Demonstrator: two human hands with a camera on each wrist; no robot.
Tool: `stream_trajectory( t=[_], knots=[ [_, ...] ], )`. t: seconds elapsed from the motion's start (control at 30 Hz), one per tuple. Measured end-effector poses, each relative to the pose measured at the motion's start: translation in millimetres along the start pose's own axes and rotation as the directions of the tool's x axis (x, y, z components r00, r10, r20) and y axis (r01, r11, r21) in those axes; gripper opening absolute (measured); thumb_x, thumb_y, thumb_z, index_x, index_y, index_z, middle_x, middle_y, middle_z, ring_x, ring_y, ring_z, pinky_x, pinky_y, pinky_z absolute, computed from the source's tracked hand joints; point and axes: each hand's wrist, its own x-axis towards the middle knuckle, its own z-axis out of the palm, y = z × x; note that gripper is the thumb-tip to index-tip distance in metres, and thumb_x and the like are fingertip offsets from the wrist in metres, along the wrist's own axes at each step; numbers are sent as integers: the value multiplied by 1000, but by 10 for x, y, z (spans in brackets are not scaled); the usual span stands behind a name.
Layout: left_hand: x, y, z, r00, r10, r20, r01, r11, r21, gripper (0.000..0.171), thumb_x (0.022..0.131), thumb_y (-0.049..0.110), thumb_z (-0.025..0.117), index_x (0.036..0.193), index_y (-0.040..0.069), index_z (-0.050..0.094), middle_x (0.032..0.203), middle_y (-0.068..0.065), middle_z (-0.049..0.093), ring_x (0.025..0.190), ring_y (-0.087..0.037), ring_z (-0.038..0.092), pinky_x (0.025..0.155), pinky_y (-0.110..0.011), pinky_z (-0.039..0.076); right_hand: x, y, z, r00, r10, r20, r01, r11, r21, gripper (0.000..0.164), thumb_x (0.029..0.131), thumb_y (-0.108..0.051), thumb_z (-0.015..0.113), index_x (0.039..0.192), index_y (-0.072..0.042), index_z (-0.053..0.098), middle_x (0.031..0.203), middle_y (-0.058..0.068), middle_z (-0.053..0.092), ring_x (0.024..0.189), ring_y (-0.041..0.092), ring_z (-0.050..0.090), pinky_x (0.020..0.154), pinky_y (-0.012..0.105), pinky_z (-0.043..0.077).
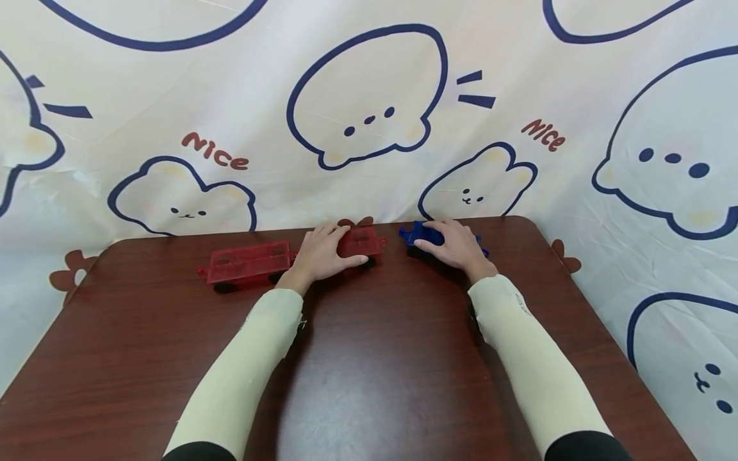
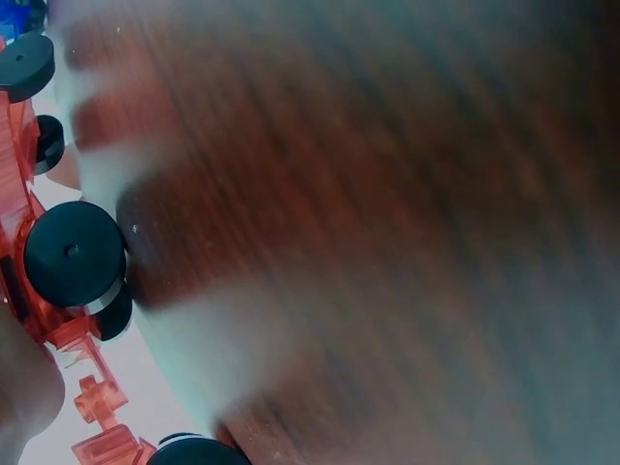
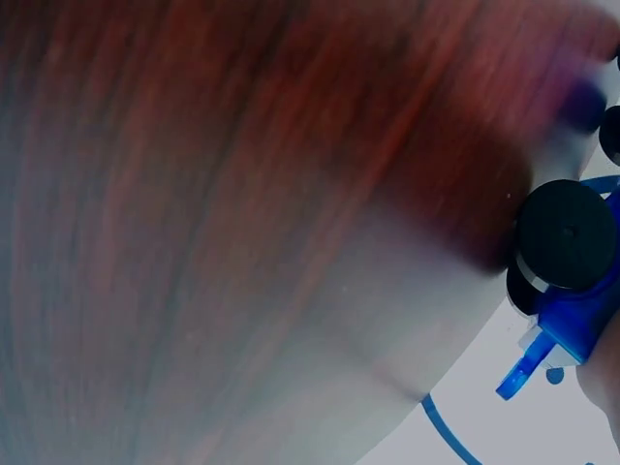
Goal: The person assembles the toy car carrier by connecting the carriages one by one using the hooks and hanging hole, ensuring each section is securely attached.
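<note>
Near the far edge of the table, my left hand (image 1: 321,253) lies over a see-through red toy wagon (image 1: 362,242) and grips it, thumb along the near side. Behind it, to the left, stands a second red wagon (image 1: 248,264) on black wheels. A red coupling piece (image 2: 97,397) spans the two wagons in the left wrist view. My right hand (image 1: 457,246) holds a blue toy car (image 1: 416,234) from above, covering its middle. A gap separates the blue car's left hook from the red wagon's right end. Black wheels (image 3: 567,234) of the blue car rest on the table.
The dark wooden table (image 1: 375,371) has a glossy top and rounded far corners. A white cloth (image 1: 271,102) printed with blue cartoon outlines hangs right behind it and along its sides.
</note>
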Motion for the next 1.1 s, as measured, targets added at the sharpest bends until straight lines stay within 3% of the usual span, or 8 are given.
stream_trajectory(
  t=[0.43,0.77,1.1],
  knots=[
    [-1,-7,-10,1000,5,-2,-5,1000,-25,95,83,74,63,151,9,48,142,-14,50,129,-33,43,112,-54,30,-27,-113,19,999,26,30,-27,999,40,82,91,-70,56,151,-16,48,154,18,43,137,41,41,110,68,31],
    [-27,-5,-46,1000,-21,19,22,998,-57,96,83,74,63,152,10,45,154,-15,40,138,-36,36,115,-57,25,-7,-146,52,998,53,31,-56,994,98,90,84,-76,59,151,-17,48,154,14,44,136,40,42,107,68,34],
    [-14,-17,-33,999,-32,11,32,998,-61,96,82,76,62,152,12,46,151,-12,43,136,-33,38,114,-56,27,36,-204,99,1000,20,22,-22,996,90,86,86,-73,61,150,-17,49,150,11,49,133,34,45,109,62,37]
  ],
)
